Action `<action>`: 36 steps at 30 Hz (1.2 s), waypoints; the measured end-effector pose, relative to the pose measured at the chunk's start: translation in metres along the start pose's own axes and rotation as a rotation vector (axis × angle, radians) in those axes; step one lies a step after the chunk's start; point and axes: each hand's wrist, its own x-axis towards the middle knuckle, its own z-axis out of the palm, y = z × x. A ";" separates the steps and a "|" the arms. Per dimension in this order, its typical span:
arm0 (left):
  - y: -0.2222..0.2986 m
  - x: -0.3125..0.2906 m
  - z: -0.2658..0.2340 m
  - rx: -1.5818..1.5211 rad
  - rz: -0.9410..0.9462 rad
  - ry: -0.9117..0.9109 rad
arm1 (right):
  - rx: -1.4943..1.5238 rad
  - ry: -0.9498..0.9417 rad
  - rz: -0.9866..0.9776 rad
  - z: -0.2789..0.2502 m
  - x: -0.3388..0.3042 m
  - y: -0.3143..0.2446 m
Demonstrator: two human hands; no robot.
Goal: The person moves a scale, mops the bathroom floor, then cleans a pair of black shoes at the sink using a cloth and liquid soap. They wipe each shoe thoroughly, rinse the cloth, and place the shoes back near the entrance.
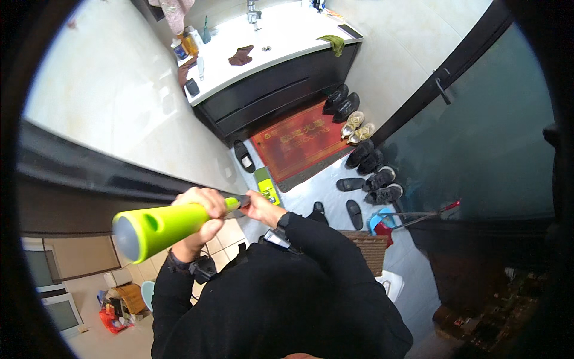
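Note:
A flat mop with a thick lime-green handle (164, 228) slants across in front of me, its grey-capped end toward the left. My left hand (200, 202) is wrapped round this handle. Farther down, my right hand (261, 208) closes on the mop near a dark grey part of the shaft. Beyond my right hand, the green mop head (266, 185) lies on the pale floor beside the red doormat (296, 143). Most of the lower shaft is hidden behind my hands. A black slipper (244, 157) lies between the mop head and the washbasin cabinet.
A dark cabinet (269, 90) with a white basin top (299, 39) stands ahead. Several shoes (359, 125) line the mat's right side, with slippers (354, 213) nearer me. A blue dustpan (378, 221) and a glass door (478, 119) are at the right. A wall flanks my left.

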 end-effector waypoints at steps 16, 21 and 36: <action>-0.023 0.137 0.082 0.277 0.191 0.482 | -0.013 -0.498 0.527 0.035 -0.058 -0.146; -0.037 0.130 0.045 0.280 0.208 0.578 | -0.744 -0.409 0.624 0.006 -0.023 -0.192; -0.163 0.140 -0.099 0.665 -0.113 1.505 | -0.824 0.499 0.129 -0.098 0.093 -0.503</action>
